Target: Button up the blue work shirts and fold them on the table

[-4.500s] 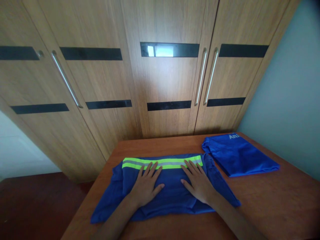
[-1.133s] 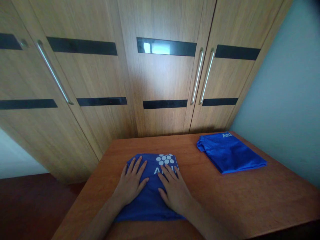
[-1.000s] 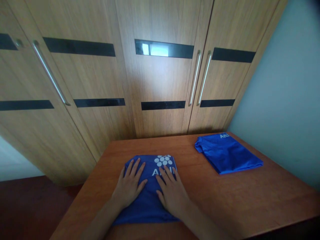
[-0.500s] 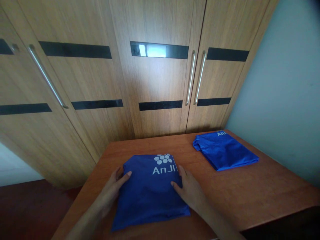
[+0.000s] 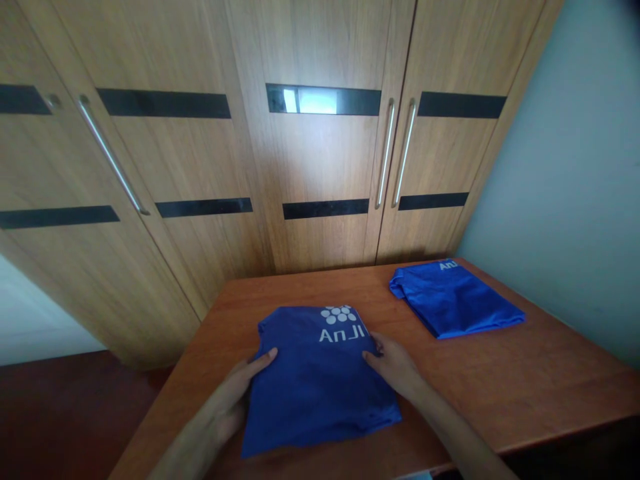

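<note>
A folded blue garment (image 5: 320, 377) with a white dot logo and lettering lies on the wooden table (image 5: 525, 373) in front of me. My left hand (image 5: 235, 400) grips its left edge, thumb on top and fingers tucked under the cloth. My right hand (image 5: 393, 363) holds its right edge the same way, thumb on top near the lettering. A second folded blue garment (image 5: 453, 300) rests at the table's back right, apart from both hands.
Tall wooden wardrobe doors (image 5: 310, 153) with metal handles stand right behind the table. A pale wall (image 5: 575, 200) runs along the table's right side. Dark red floor (image 5: 75, 420) lies to the left.
Over the earlier frames the long garment with the yellow stripe became a small folded square. Both hands went from lying flat on it to gripping its left and right edges.
</note>
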The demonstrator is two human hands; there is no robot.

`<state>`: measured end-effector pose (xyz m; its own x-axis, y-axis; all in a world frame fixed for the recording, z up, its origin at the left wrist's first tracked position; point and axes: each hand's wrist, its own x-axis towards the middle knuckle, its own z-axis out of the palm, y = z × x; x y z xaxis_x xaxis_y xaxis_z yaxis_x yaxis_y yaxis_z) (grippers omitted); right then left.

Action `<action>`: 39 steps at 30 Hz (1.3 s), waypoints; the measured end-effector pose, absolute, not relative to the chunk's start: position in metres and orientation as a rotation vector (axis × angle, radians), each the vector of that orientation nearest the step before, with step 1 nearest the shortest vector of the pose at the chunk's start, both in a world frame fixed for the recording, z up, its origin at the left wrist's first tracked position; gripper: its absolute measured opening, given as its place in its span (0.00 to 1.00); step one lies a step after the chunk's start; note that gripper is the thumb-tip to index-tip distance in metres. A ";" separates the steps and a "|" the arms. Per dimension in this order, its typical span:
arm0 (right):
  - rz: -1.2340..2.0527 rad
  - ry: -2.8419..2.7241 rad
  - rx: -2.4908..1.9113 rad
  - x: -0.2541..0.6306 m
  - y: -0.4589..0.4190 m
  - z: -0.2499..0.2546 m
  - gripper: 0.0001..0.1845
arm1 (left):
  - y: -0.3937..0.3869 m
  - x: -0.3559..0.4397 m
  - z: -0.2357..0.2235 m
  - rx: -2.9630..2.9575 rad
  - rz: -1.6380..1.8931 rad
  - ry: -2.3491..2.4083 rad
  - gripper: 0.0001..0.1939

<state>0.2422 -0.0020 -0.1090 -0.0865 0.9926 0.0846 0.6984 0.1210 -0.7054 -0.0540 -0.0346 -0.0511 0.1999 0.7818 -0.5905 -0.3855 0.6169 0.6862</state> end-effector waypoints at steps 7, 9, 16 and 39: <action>0.748 -1.680 -1.628 0.257 -0.007 -0.110 0.24 | -0.041 -0.030 -0.046 0.299 0.828 1.034 0.29; 0.767 -1.649 -1.655 0.260 -0.009 -0.110 0.25 | -0.041 -0.024 -0.049 0.308 0.813 1.057 0.29; 0.817 -1.590 -1.560 0.268 -0.004 -0.126 0.32 | -0.030 -0.001 -0.076 0.526 1.004 1.164 0.31; -0.083 -1.671 -1.907 0.528 0.101 -0.048 0.15 | 0.102 0.268 -0.062 1.087 1.007 0.634 0.16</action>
